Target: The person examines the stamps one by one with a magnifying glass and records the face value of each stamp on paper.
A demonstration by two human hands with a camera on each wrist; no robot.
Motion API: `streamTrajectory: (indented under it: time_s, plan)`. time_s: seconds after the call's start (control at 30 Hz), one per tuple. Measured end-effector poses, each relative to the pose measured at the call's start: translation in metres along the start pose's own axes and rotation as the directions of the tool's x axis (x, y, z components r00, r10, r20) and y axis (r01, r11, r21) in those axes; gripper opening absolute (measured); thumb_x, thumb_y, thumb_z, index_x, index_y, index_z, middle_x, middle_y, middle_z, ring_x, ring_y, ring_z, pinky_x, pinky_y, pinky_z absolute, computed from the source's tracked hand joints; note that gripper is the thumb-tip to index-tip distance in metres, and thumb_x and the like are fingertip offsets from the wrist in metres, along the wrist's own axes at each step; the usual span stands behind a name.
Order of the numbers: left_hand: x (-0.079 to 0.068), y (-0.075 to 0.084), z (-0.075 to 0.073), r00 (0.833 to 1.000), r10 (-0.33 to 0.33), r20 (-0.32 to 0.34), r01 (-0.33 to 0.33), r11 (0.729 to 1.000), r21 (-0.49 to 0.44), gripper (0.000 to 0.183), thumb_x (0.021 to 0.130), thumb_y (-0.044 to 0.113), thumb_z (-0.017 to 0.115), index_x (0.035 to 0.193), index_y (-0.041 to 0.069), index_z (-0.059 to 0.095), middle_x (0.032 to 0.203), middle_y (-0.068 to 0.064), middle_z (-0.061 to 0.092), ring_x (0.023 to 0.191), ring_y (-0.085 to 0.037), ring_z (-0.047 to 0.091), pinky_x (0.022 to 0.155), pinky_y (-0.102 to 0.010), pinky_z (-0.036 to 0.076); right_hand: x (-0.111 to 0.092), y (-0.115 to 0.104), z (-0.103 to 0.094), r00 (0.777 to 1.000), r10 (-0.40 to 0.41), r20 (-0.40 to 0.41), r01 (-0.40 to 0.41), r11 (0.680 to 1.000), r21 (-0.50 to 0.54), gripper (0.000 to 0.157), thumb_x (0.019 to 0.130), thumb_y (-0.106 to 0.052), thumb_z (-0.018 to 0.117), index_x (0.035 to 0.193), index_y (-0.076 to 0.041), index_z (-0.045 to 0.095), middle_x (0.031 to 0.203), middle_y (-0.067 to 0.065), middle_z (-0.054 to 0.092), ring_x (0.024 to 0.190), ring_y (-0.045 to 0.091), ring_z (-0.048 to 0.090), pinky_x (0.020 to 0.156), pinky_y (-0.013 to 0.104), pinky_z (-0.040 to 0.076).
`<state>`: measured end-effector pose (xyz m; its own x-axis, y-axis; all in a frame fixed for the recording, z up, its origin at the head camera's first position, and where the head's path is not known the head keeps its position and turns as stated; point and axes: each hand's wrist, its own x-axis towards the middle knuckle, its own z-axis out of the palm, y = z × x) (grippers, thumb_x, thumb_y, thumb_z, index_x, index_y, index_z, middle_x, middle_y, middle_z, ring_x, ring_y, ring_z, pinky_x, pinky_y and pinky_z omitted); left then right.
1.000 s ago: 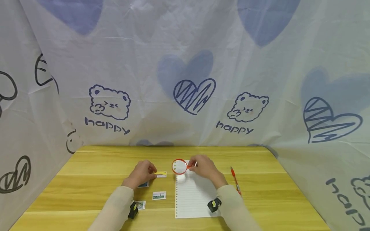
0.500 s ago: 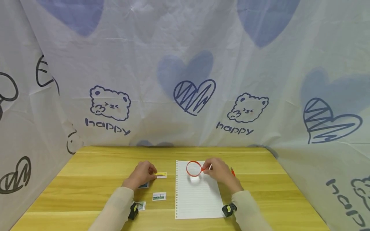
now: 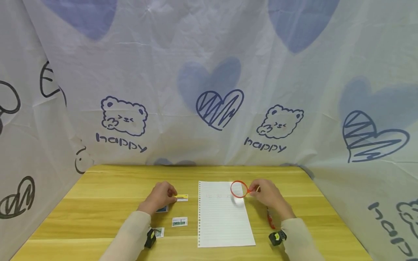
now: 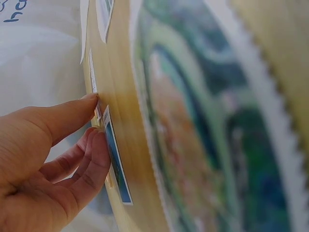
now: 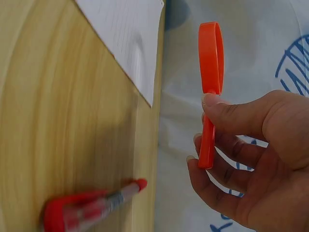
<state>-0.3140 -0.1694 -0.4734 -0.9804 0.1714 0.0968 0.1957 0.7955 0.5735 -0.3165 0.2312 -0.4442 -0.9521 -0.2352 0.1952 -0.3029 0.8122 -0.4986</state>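
My left hand (image 3: pixel 159 197) rests at the table with thumb and fingertips about the left end of a yellow-and-white stamp (image 3: pixel 183 197), pinching it there. A blue stamp (image 4: pixel 117 159) lies flat beside those fingers. My right hand (image 3: pixel 268 194) holds a red-rimmed magnifying glass (image 3: pixel 239 189) by its handle, thumb against fingers. Its lens overlaps the upper right edge of a lined sheet (image 3: pixel 225 221) in the head view. In the right wrist view the round red rim (image 5: pixel 210 58) stands nearly edge-on, raised above the table.
A stamp with a green landscape (image 3: pixel 180 221) lies left of the sheet, and another stamp (image 3: pixel 159 232) lies by the left wrist. A red pen (image 3: pixel 270 219) is partly hidden below the right forearm. A patterned white cloth (image 3: pixel 169 119) hangs behind the wooden table (image 3: pixel 107 188).
The right hand has carried the magnifying glass rightward across the top of the sheet, from its left edge to its right edge. The left hand stays in place at the yellow stamp.
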Motion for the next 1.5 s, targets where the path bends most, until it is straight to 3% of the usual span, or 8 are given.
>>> streamTrajectory:
  time_s: [0.47,0.9,1.5]
  plan:
    - [-0.002,0.000,0.000,1.000,0.017,-0.005,-0.017,1.000,-0.004,0.012,0.084,0.005,0.084,0.095,0.003,0.080,0.092,-0.008,0.075,0.083,-0.018,0.064,0.079,-0.041,0.058,-0.024,0.051,-0.030,0.999,0.028,-0.022,-0.029,0.999,-0.019,0.007,0.087,-0.005,0.078,0.086,-0.009,0.072,0.084,0.002,0.071,0.076,0.013,0.061,0.069,0.030,0.050]
    - [-0.003,0.001,0.000,1.000,-0.009,0.004,0.009,1.000,-0.008,0.013,0.085,0.006,0.083,0.097,0.004,0.080,0.094,-0.008,0.075,0.084,-0.018,0.064,0.081,-0.042,0.058,-0.032,0.086,-0.041,0.998,0.067,-0.015,-0.068,0.996,-0.056,0.006,0.087,-0.004,0.077,0.085,-0.006,0.072,0.081,0.003,0.071,0.074,0.013,0.061,0.066,0.031,0.049]
    - [0.000,0.000,0.000,1.000,-0.019,0.005,0.019,1.000,-0.009,0.014,0.085,0.007,0.083,0.098,0.003,0.080,0.094,-0.008,0.075,0.084,-0.017,0.063,0.082,-0.041,0.058,-0.048,0.115,-0.052,0.989,0.146,-0.002,-0.145,0.981,-0.131,0.007,0.086,-0.009,0.078,0.085,-0.007,0.072,0.081,0.004,0.071,0.077,0.016,0.062,0.071,0.037,0.050]
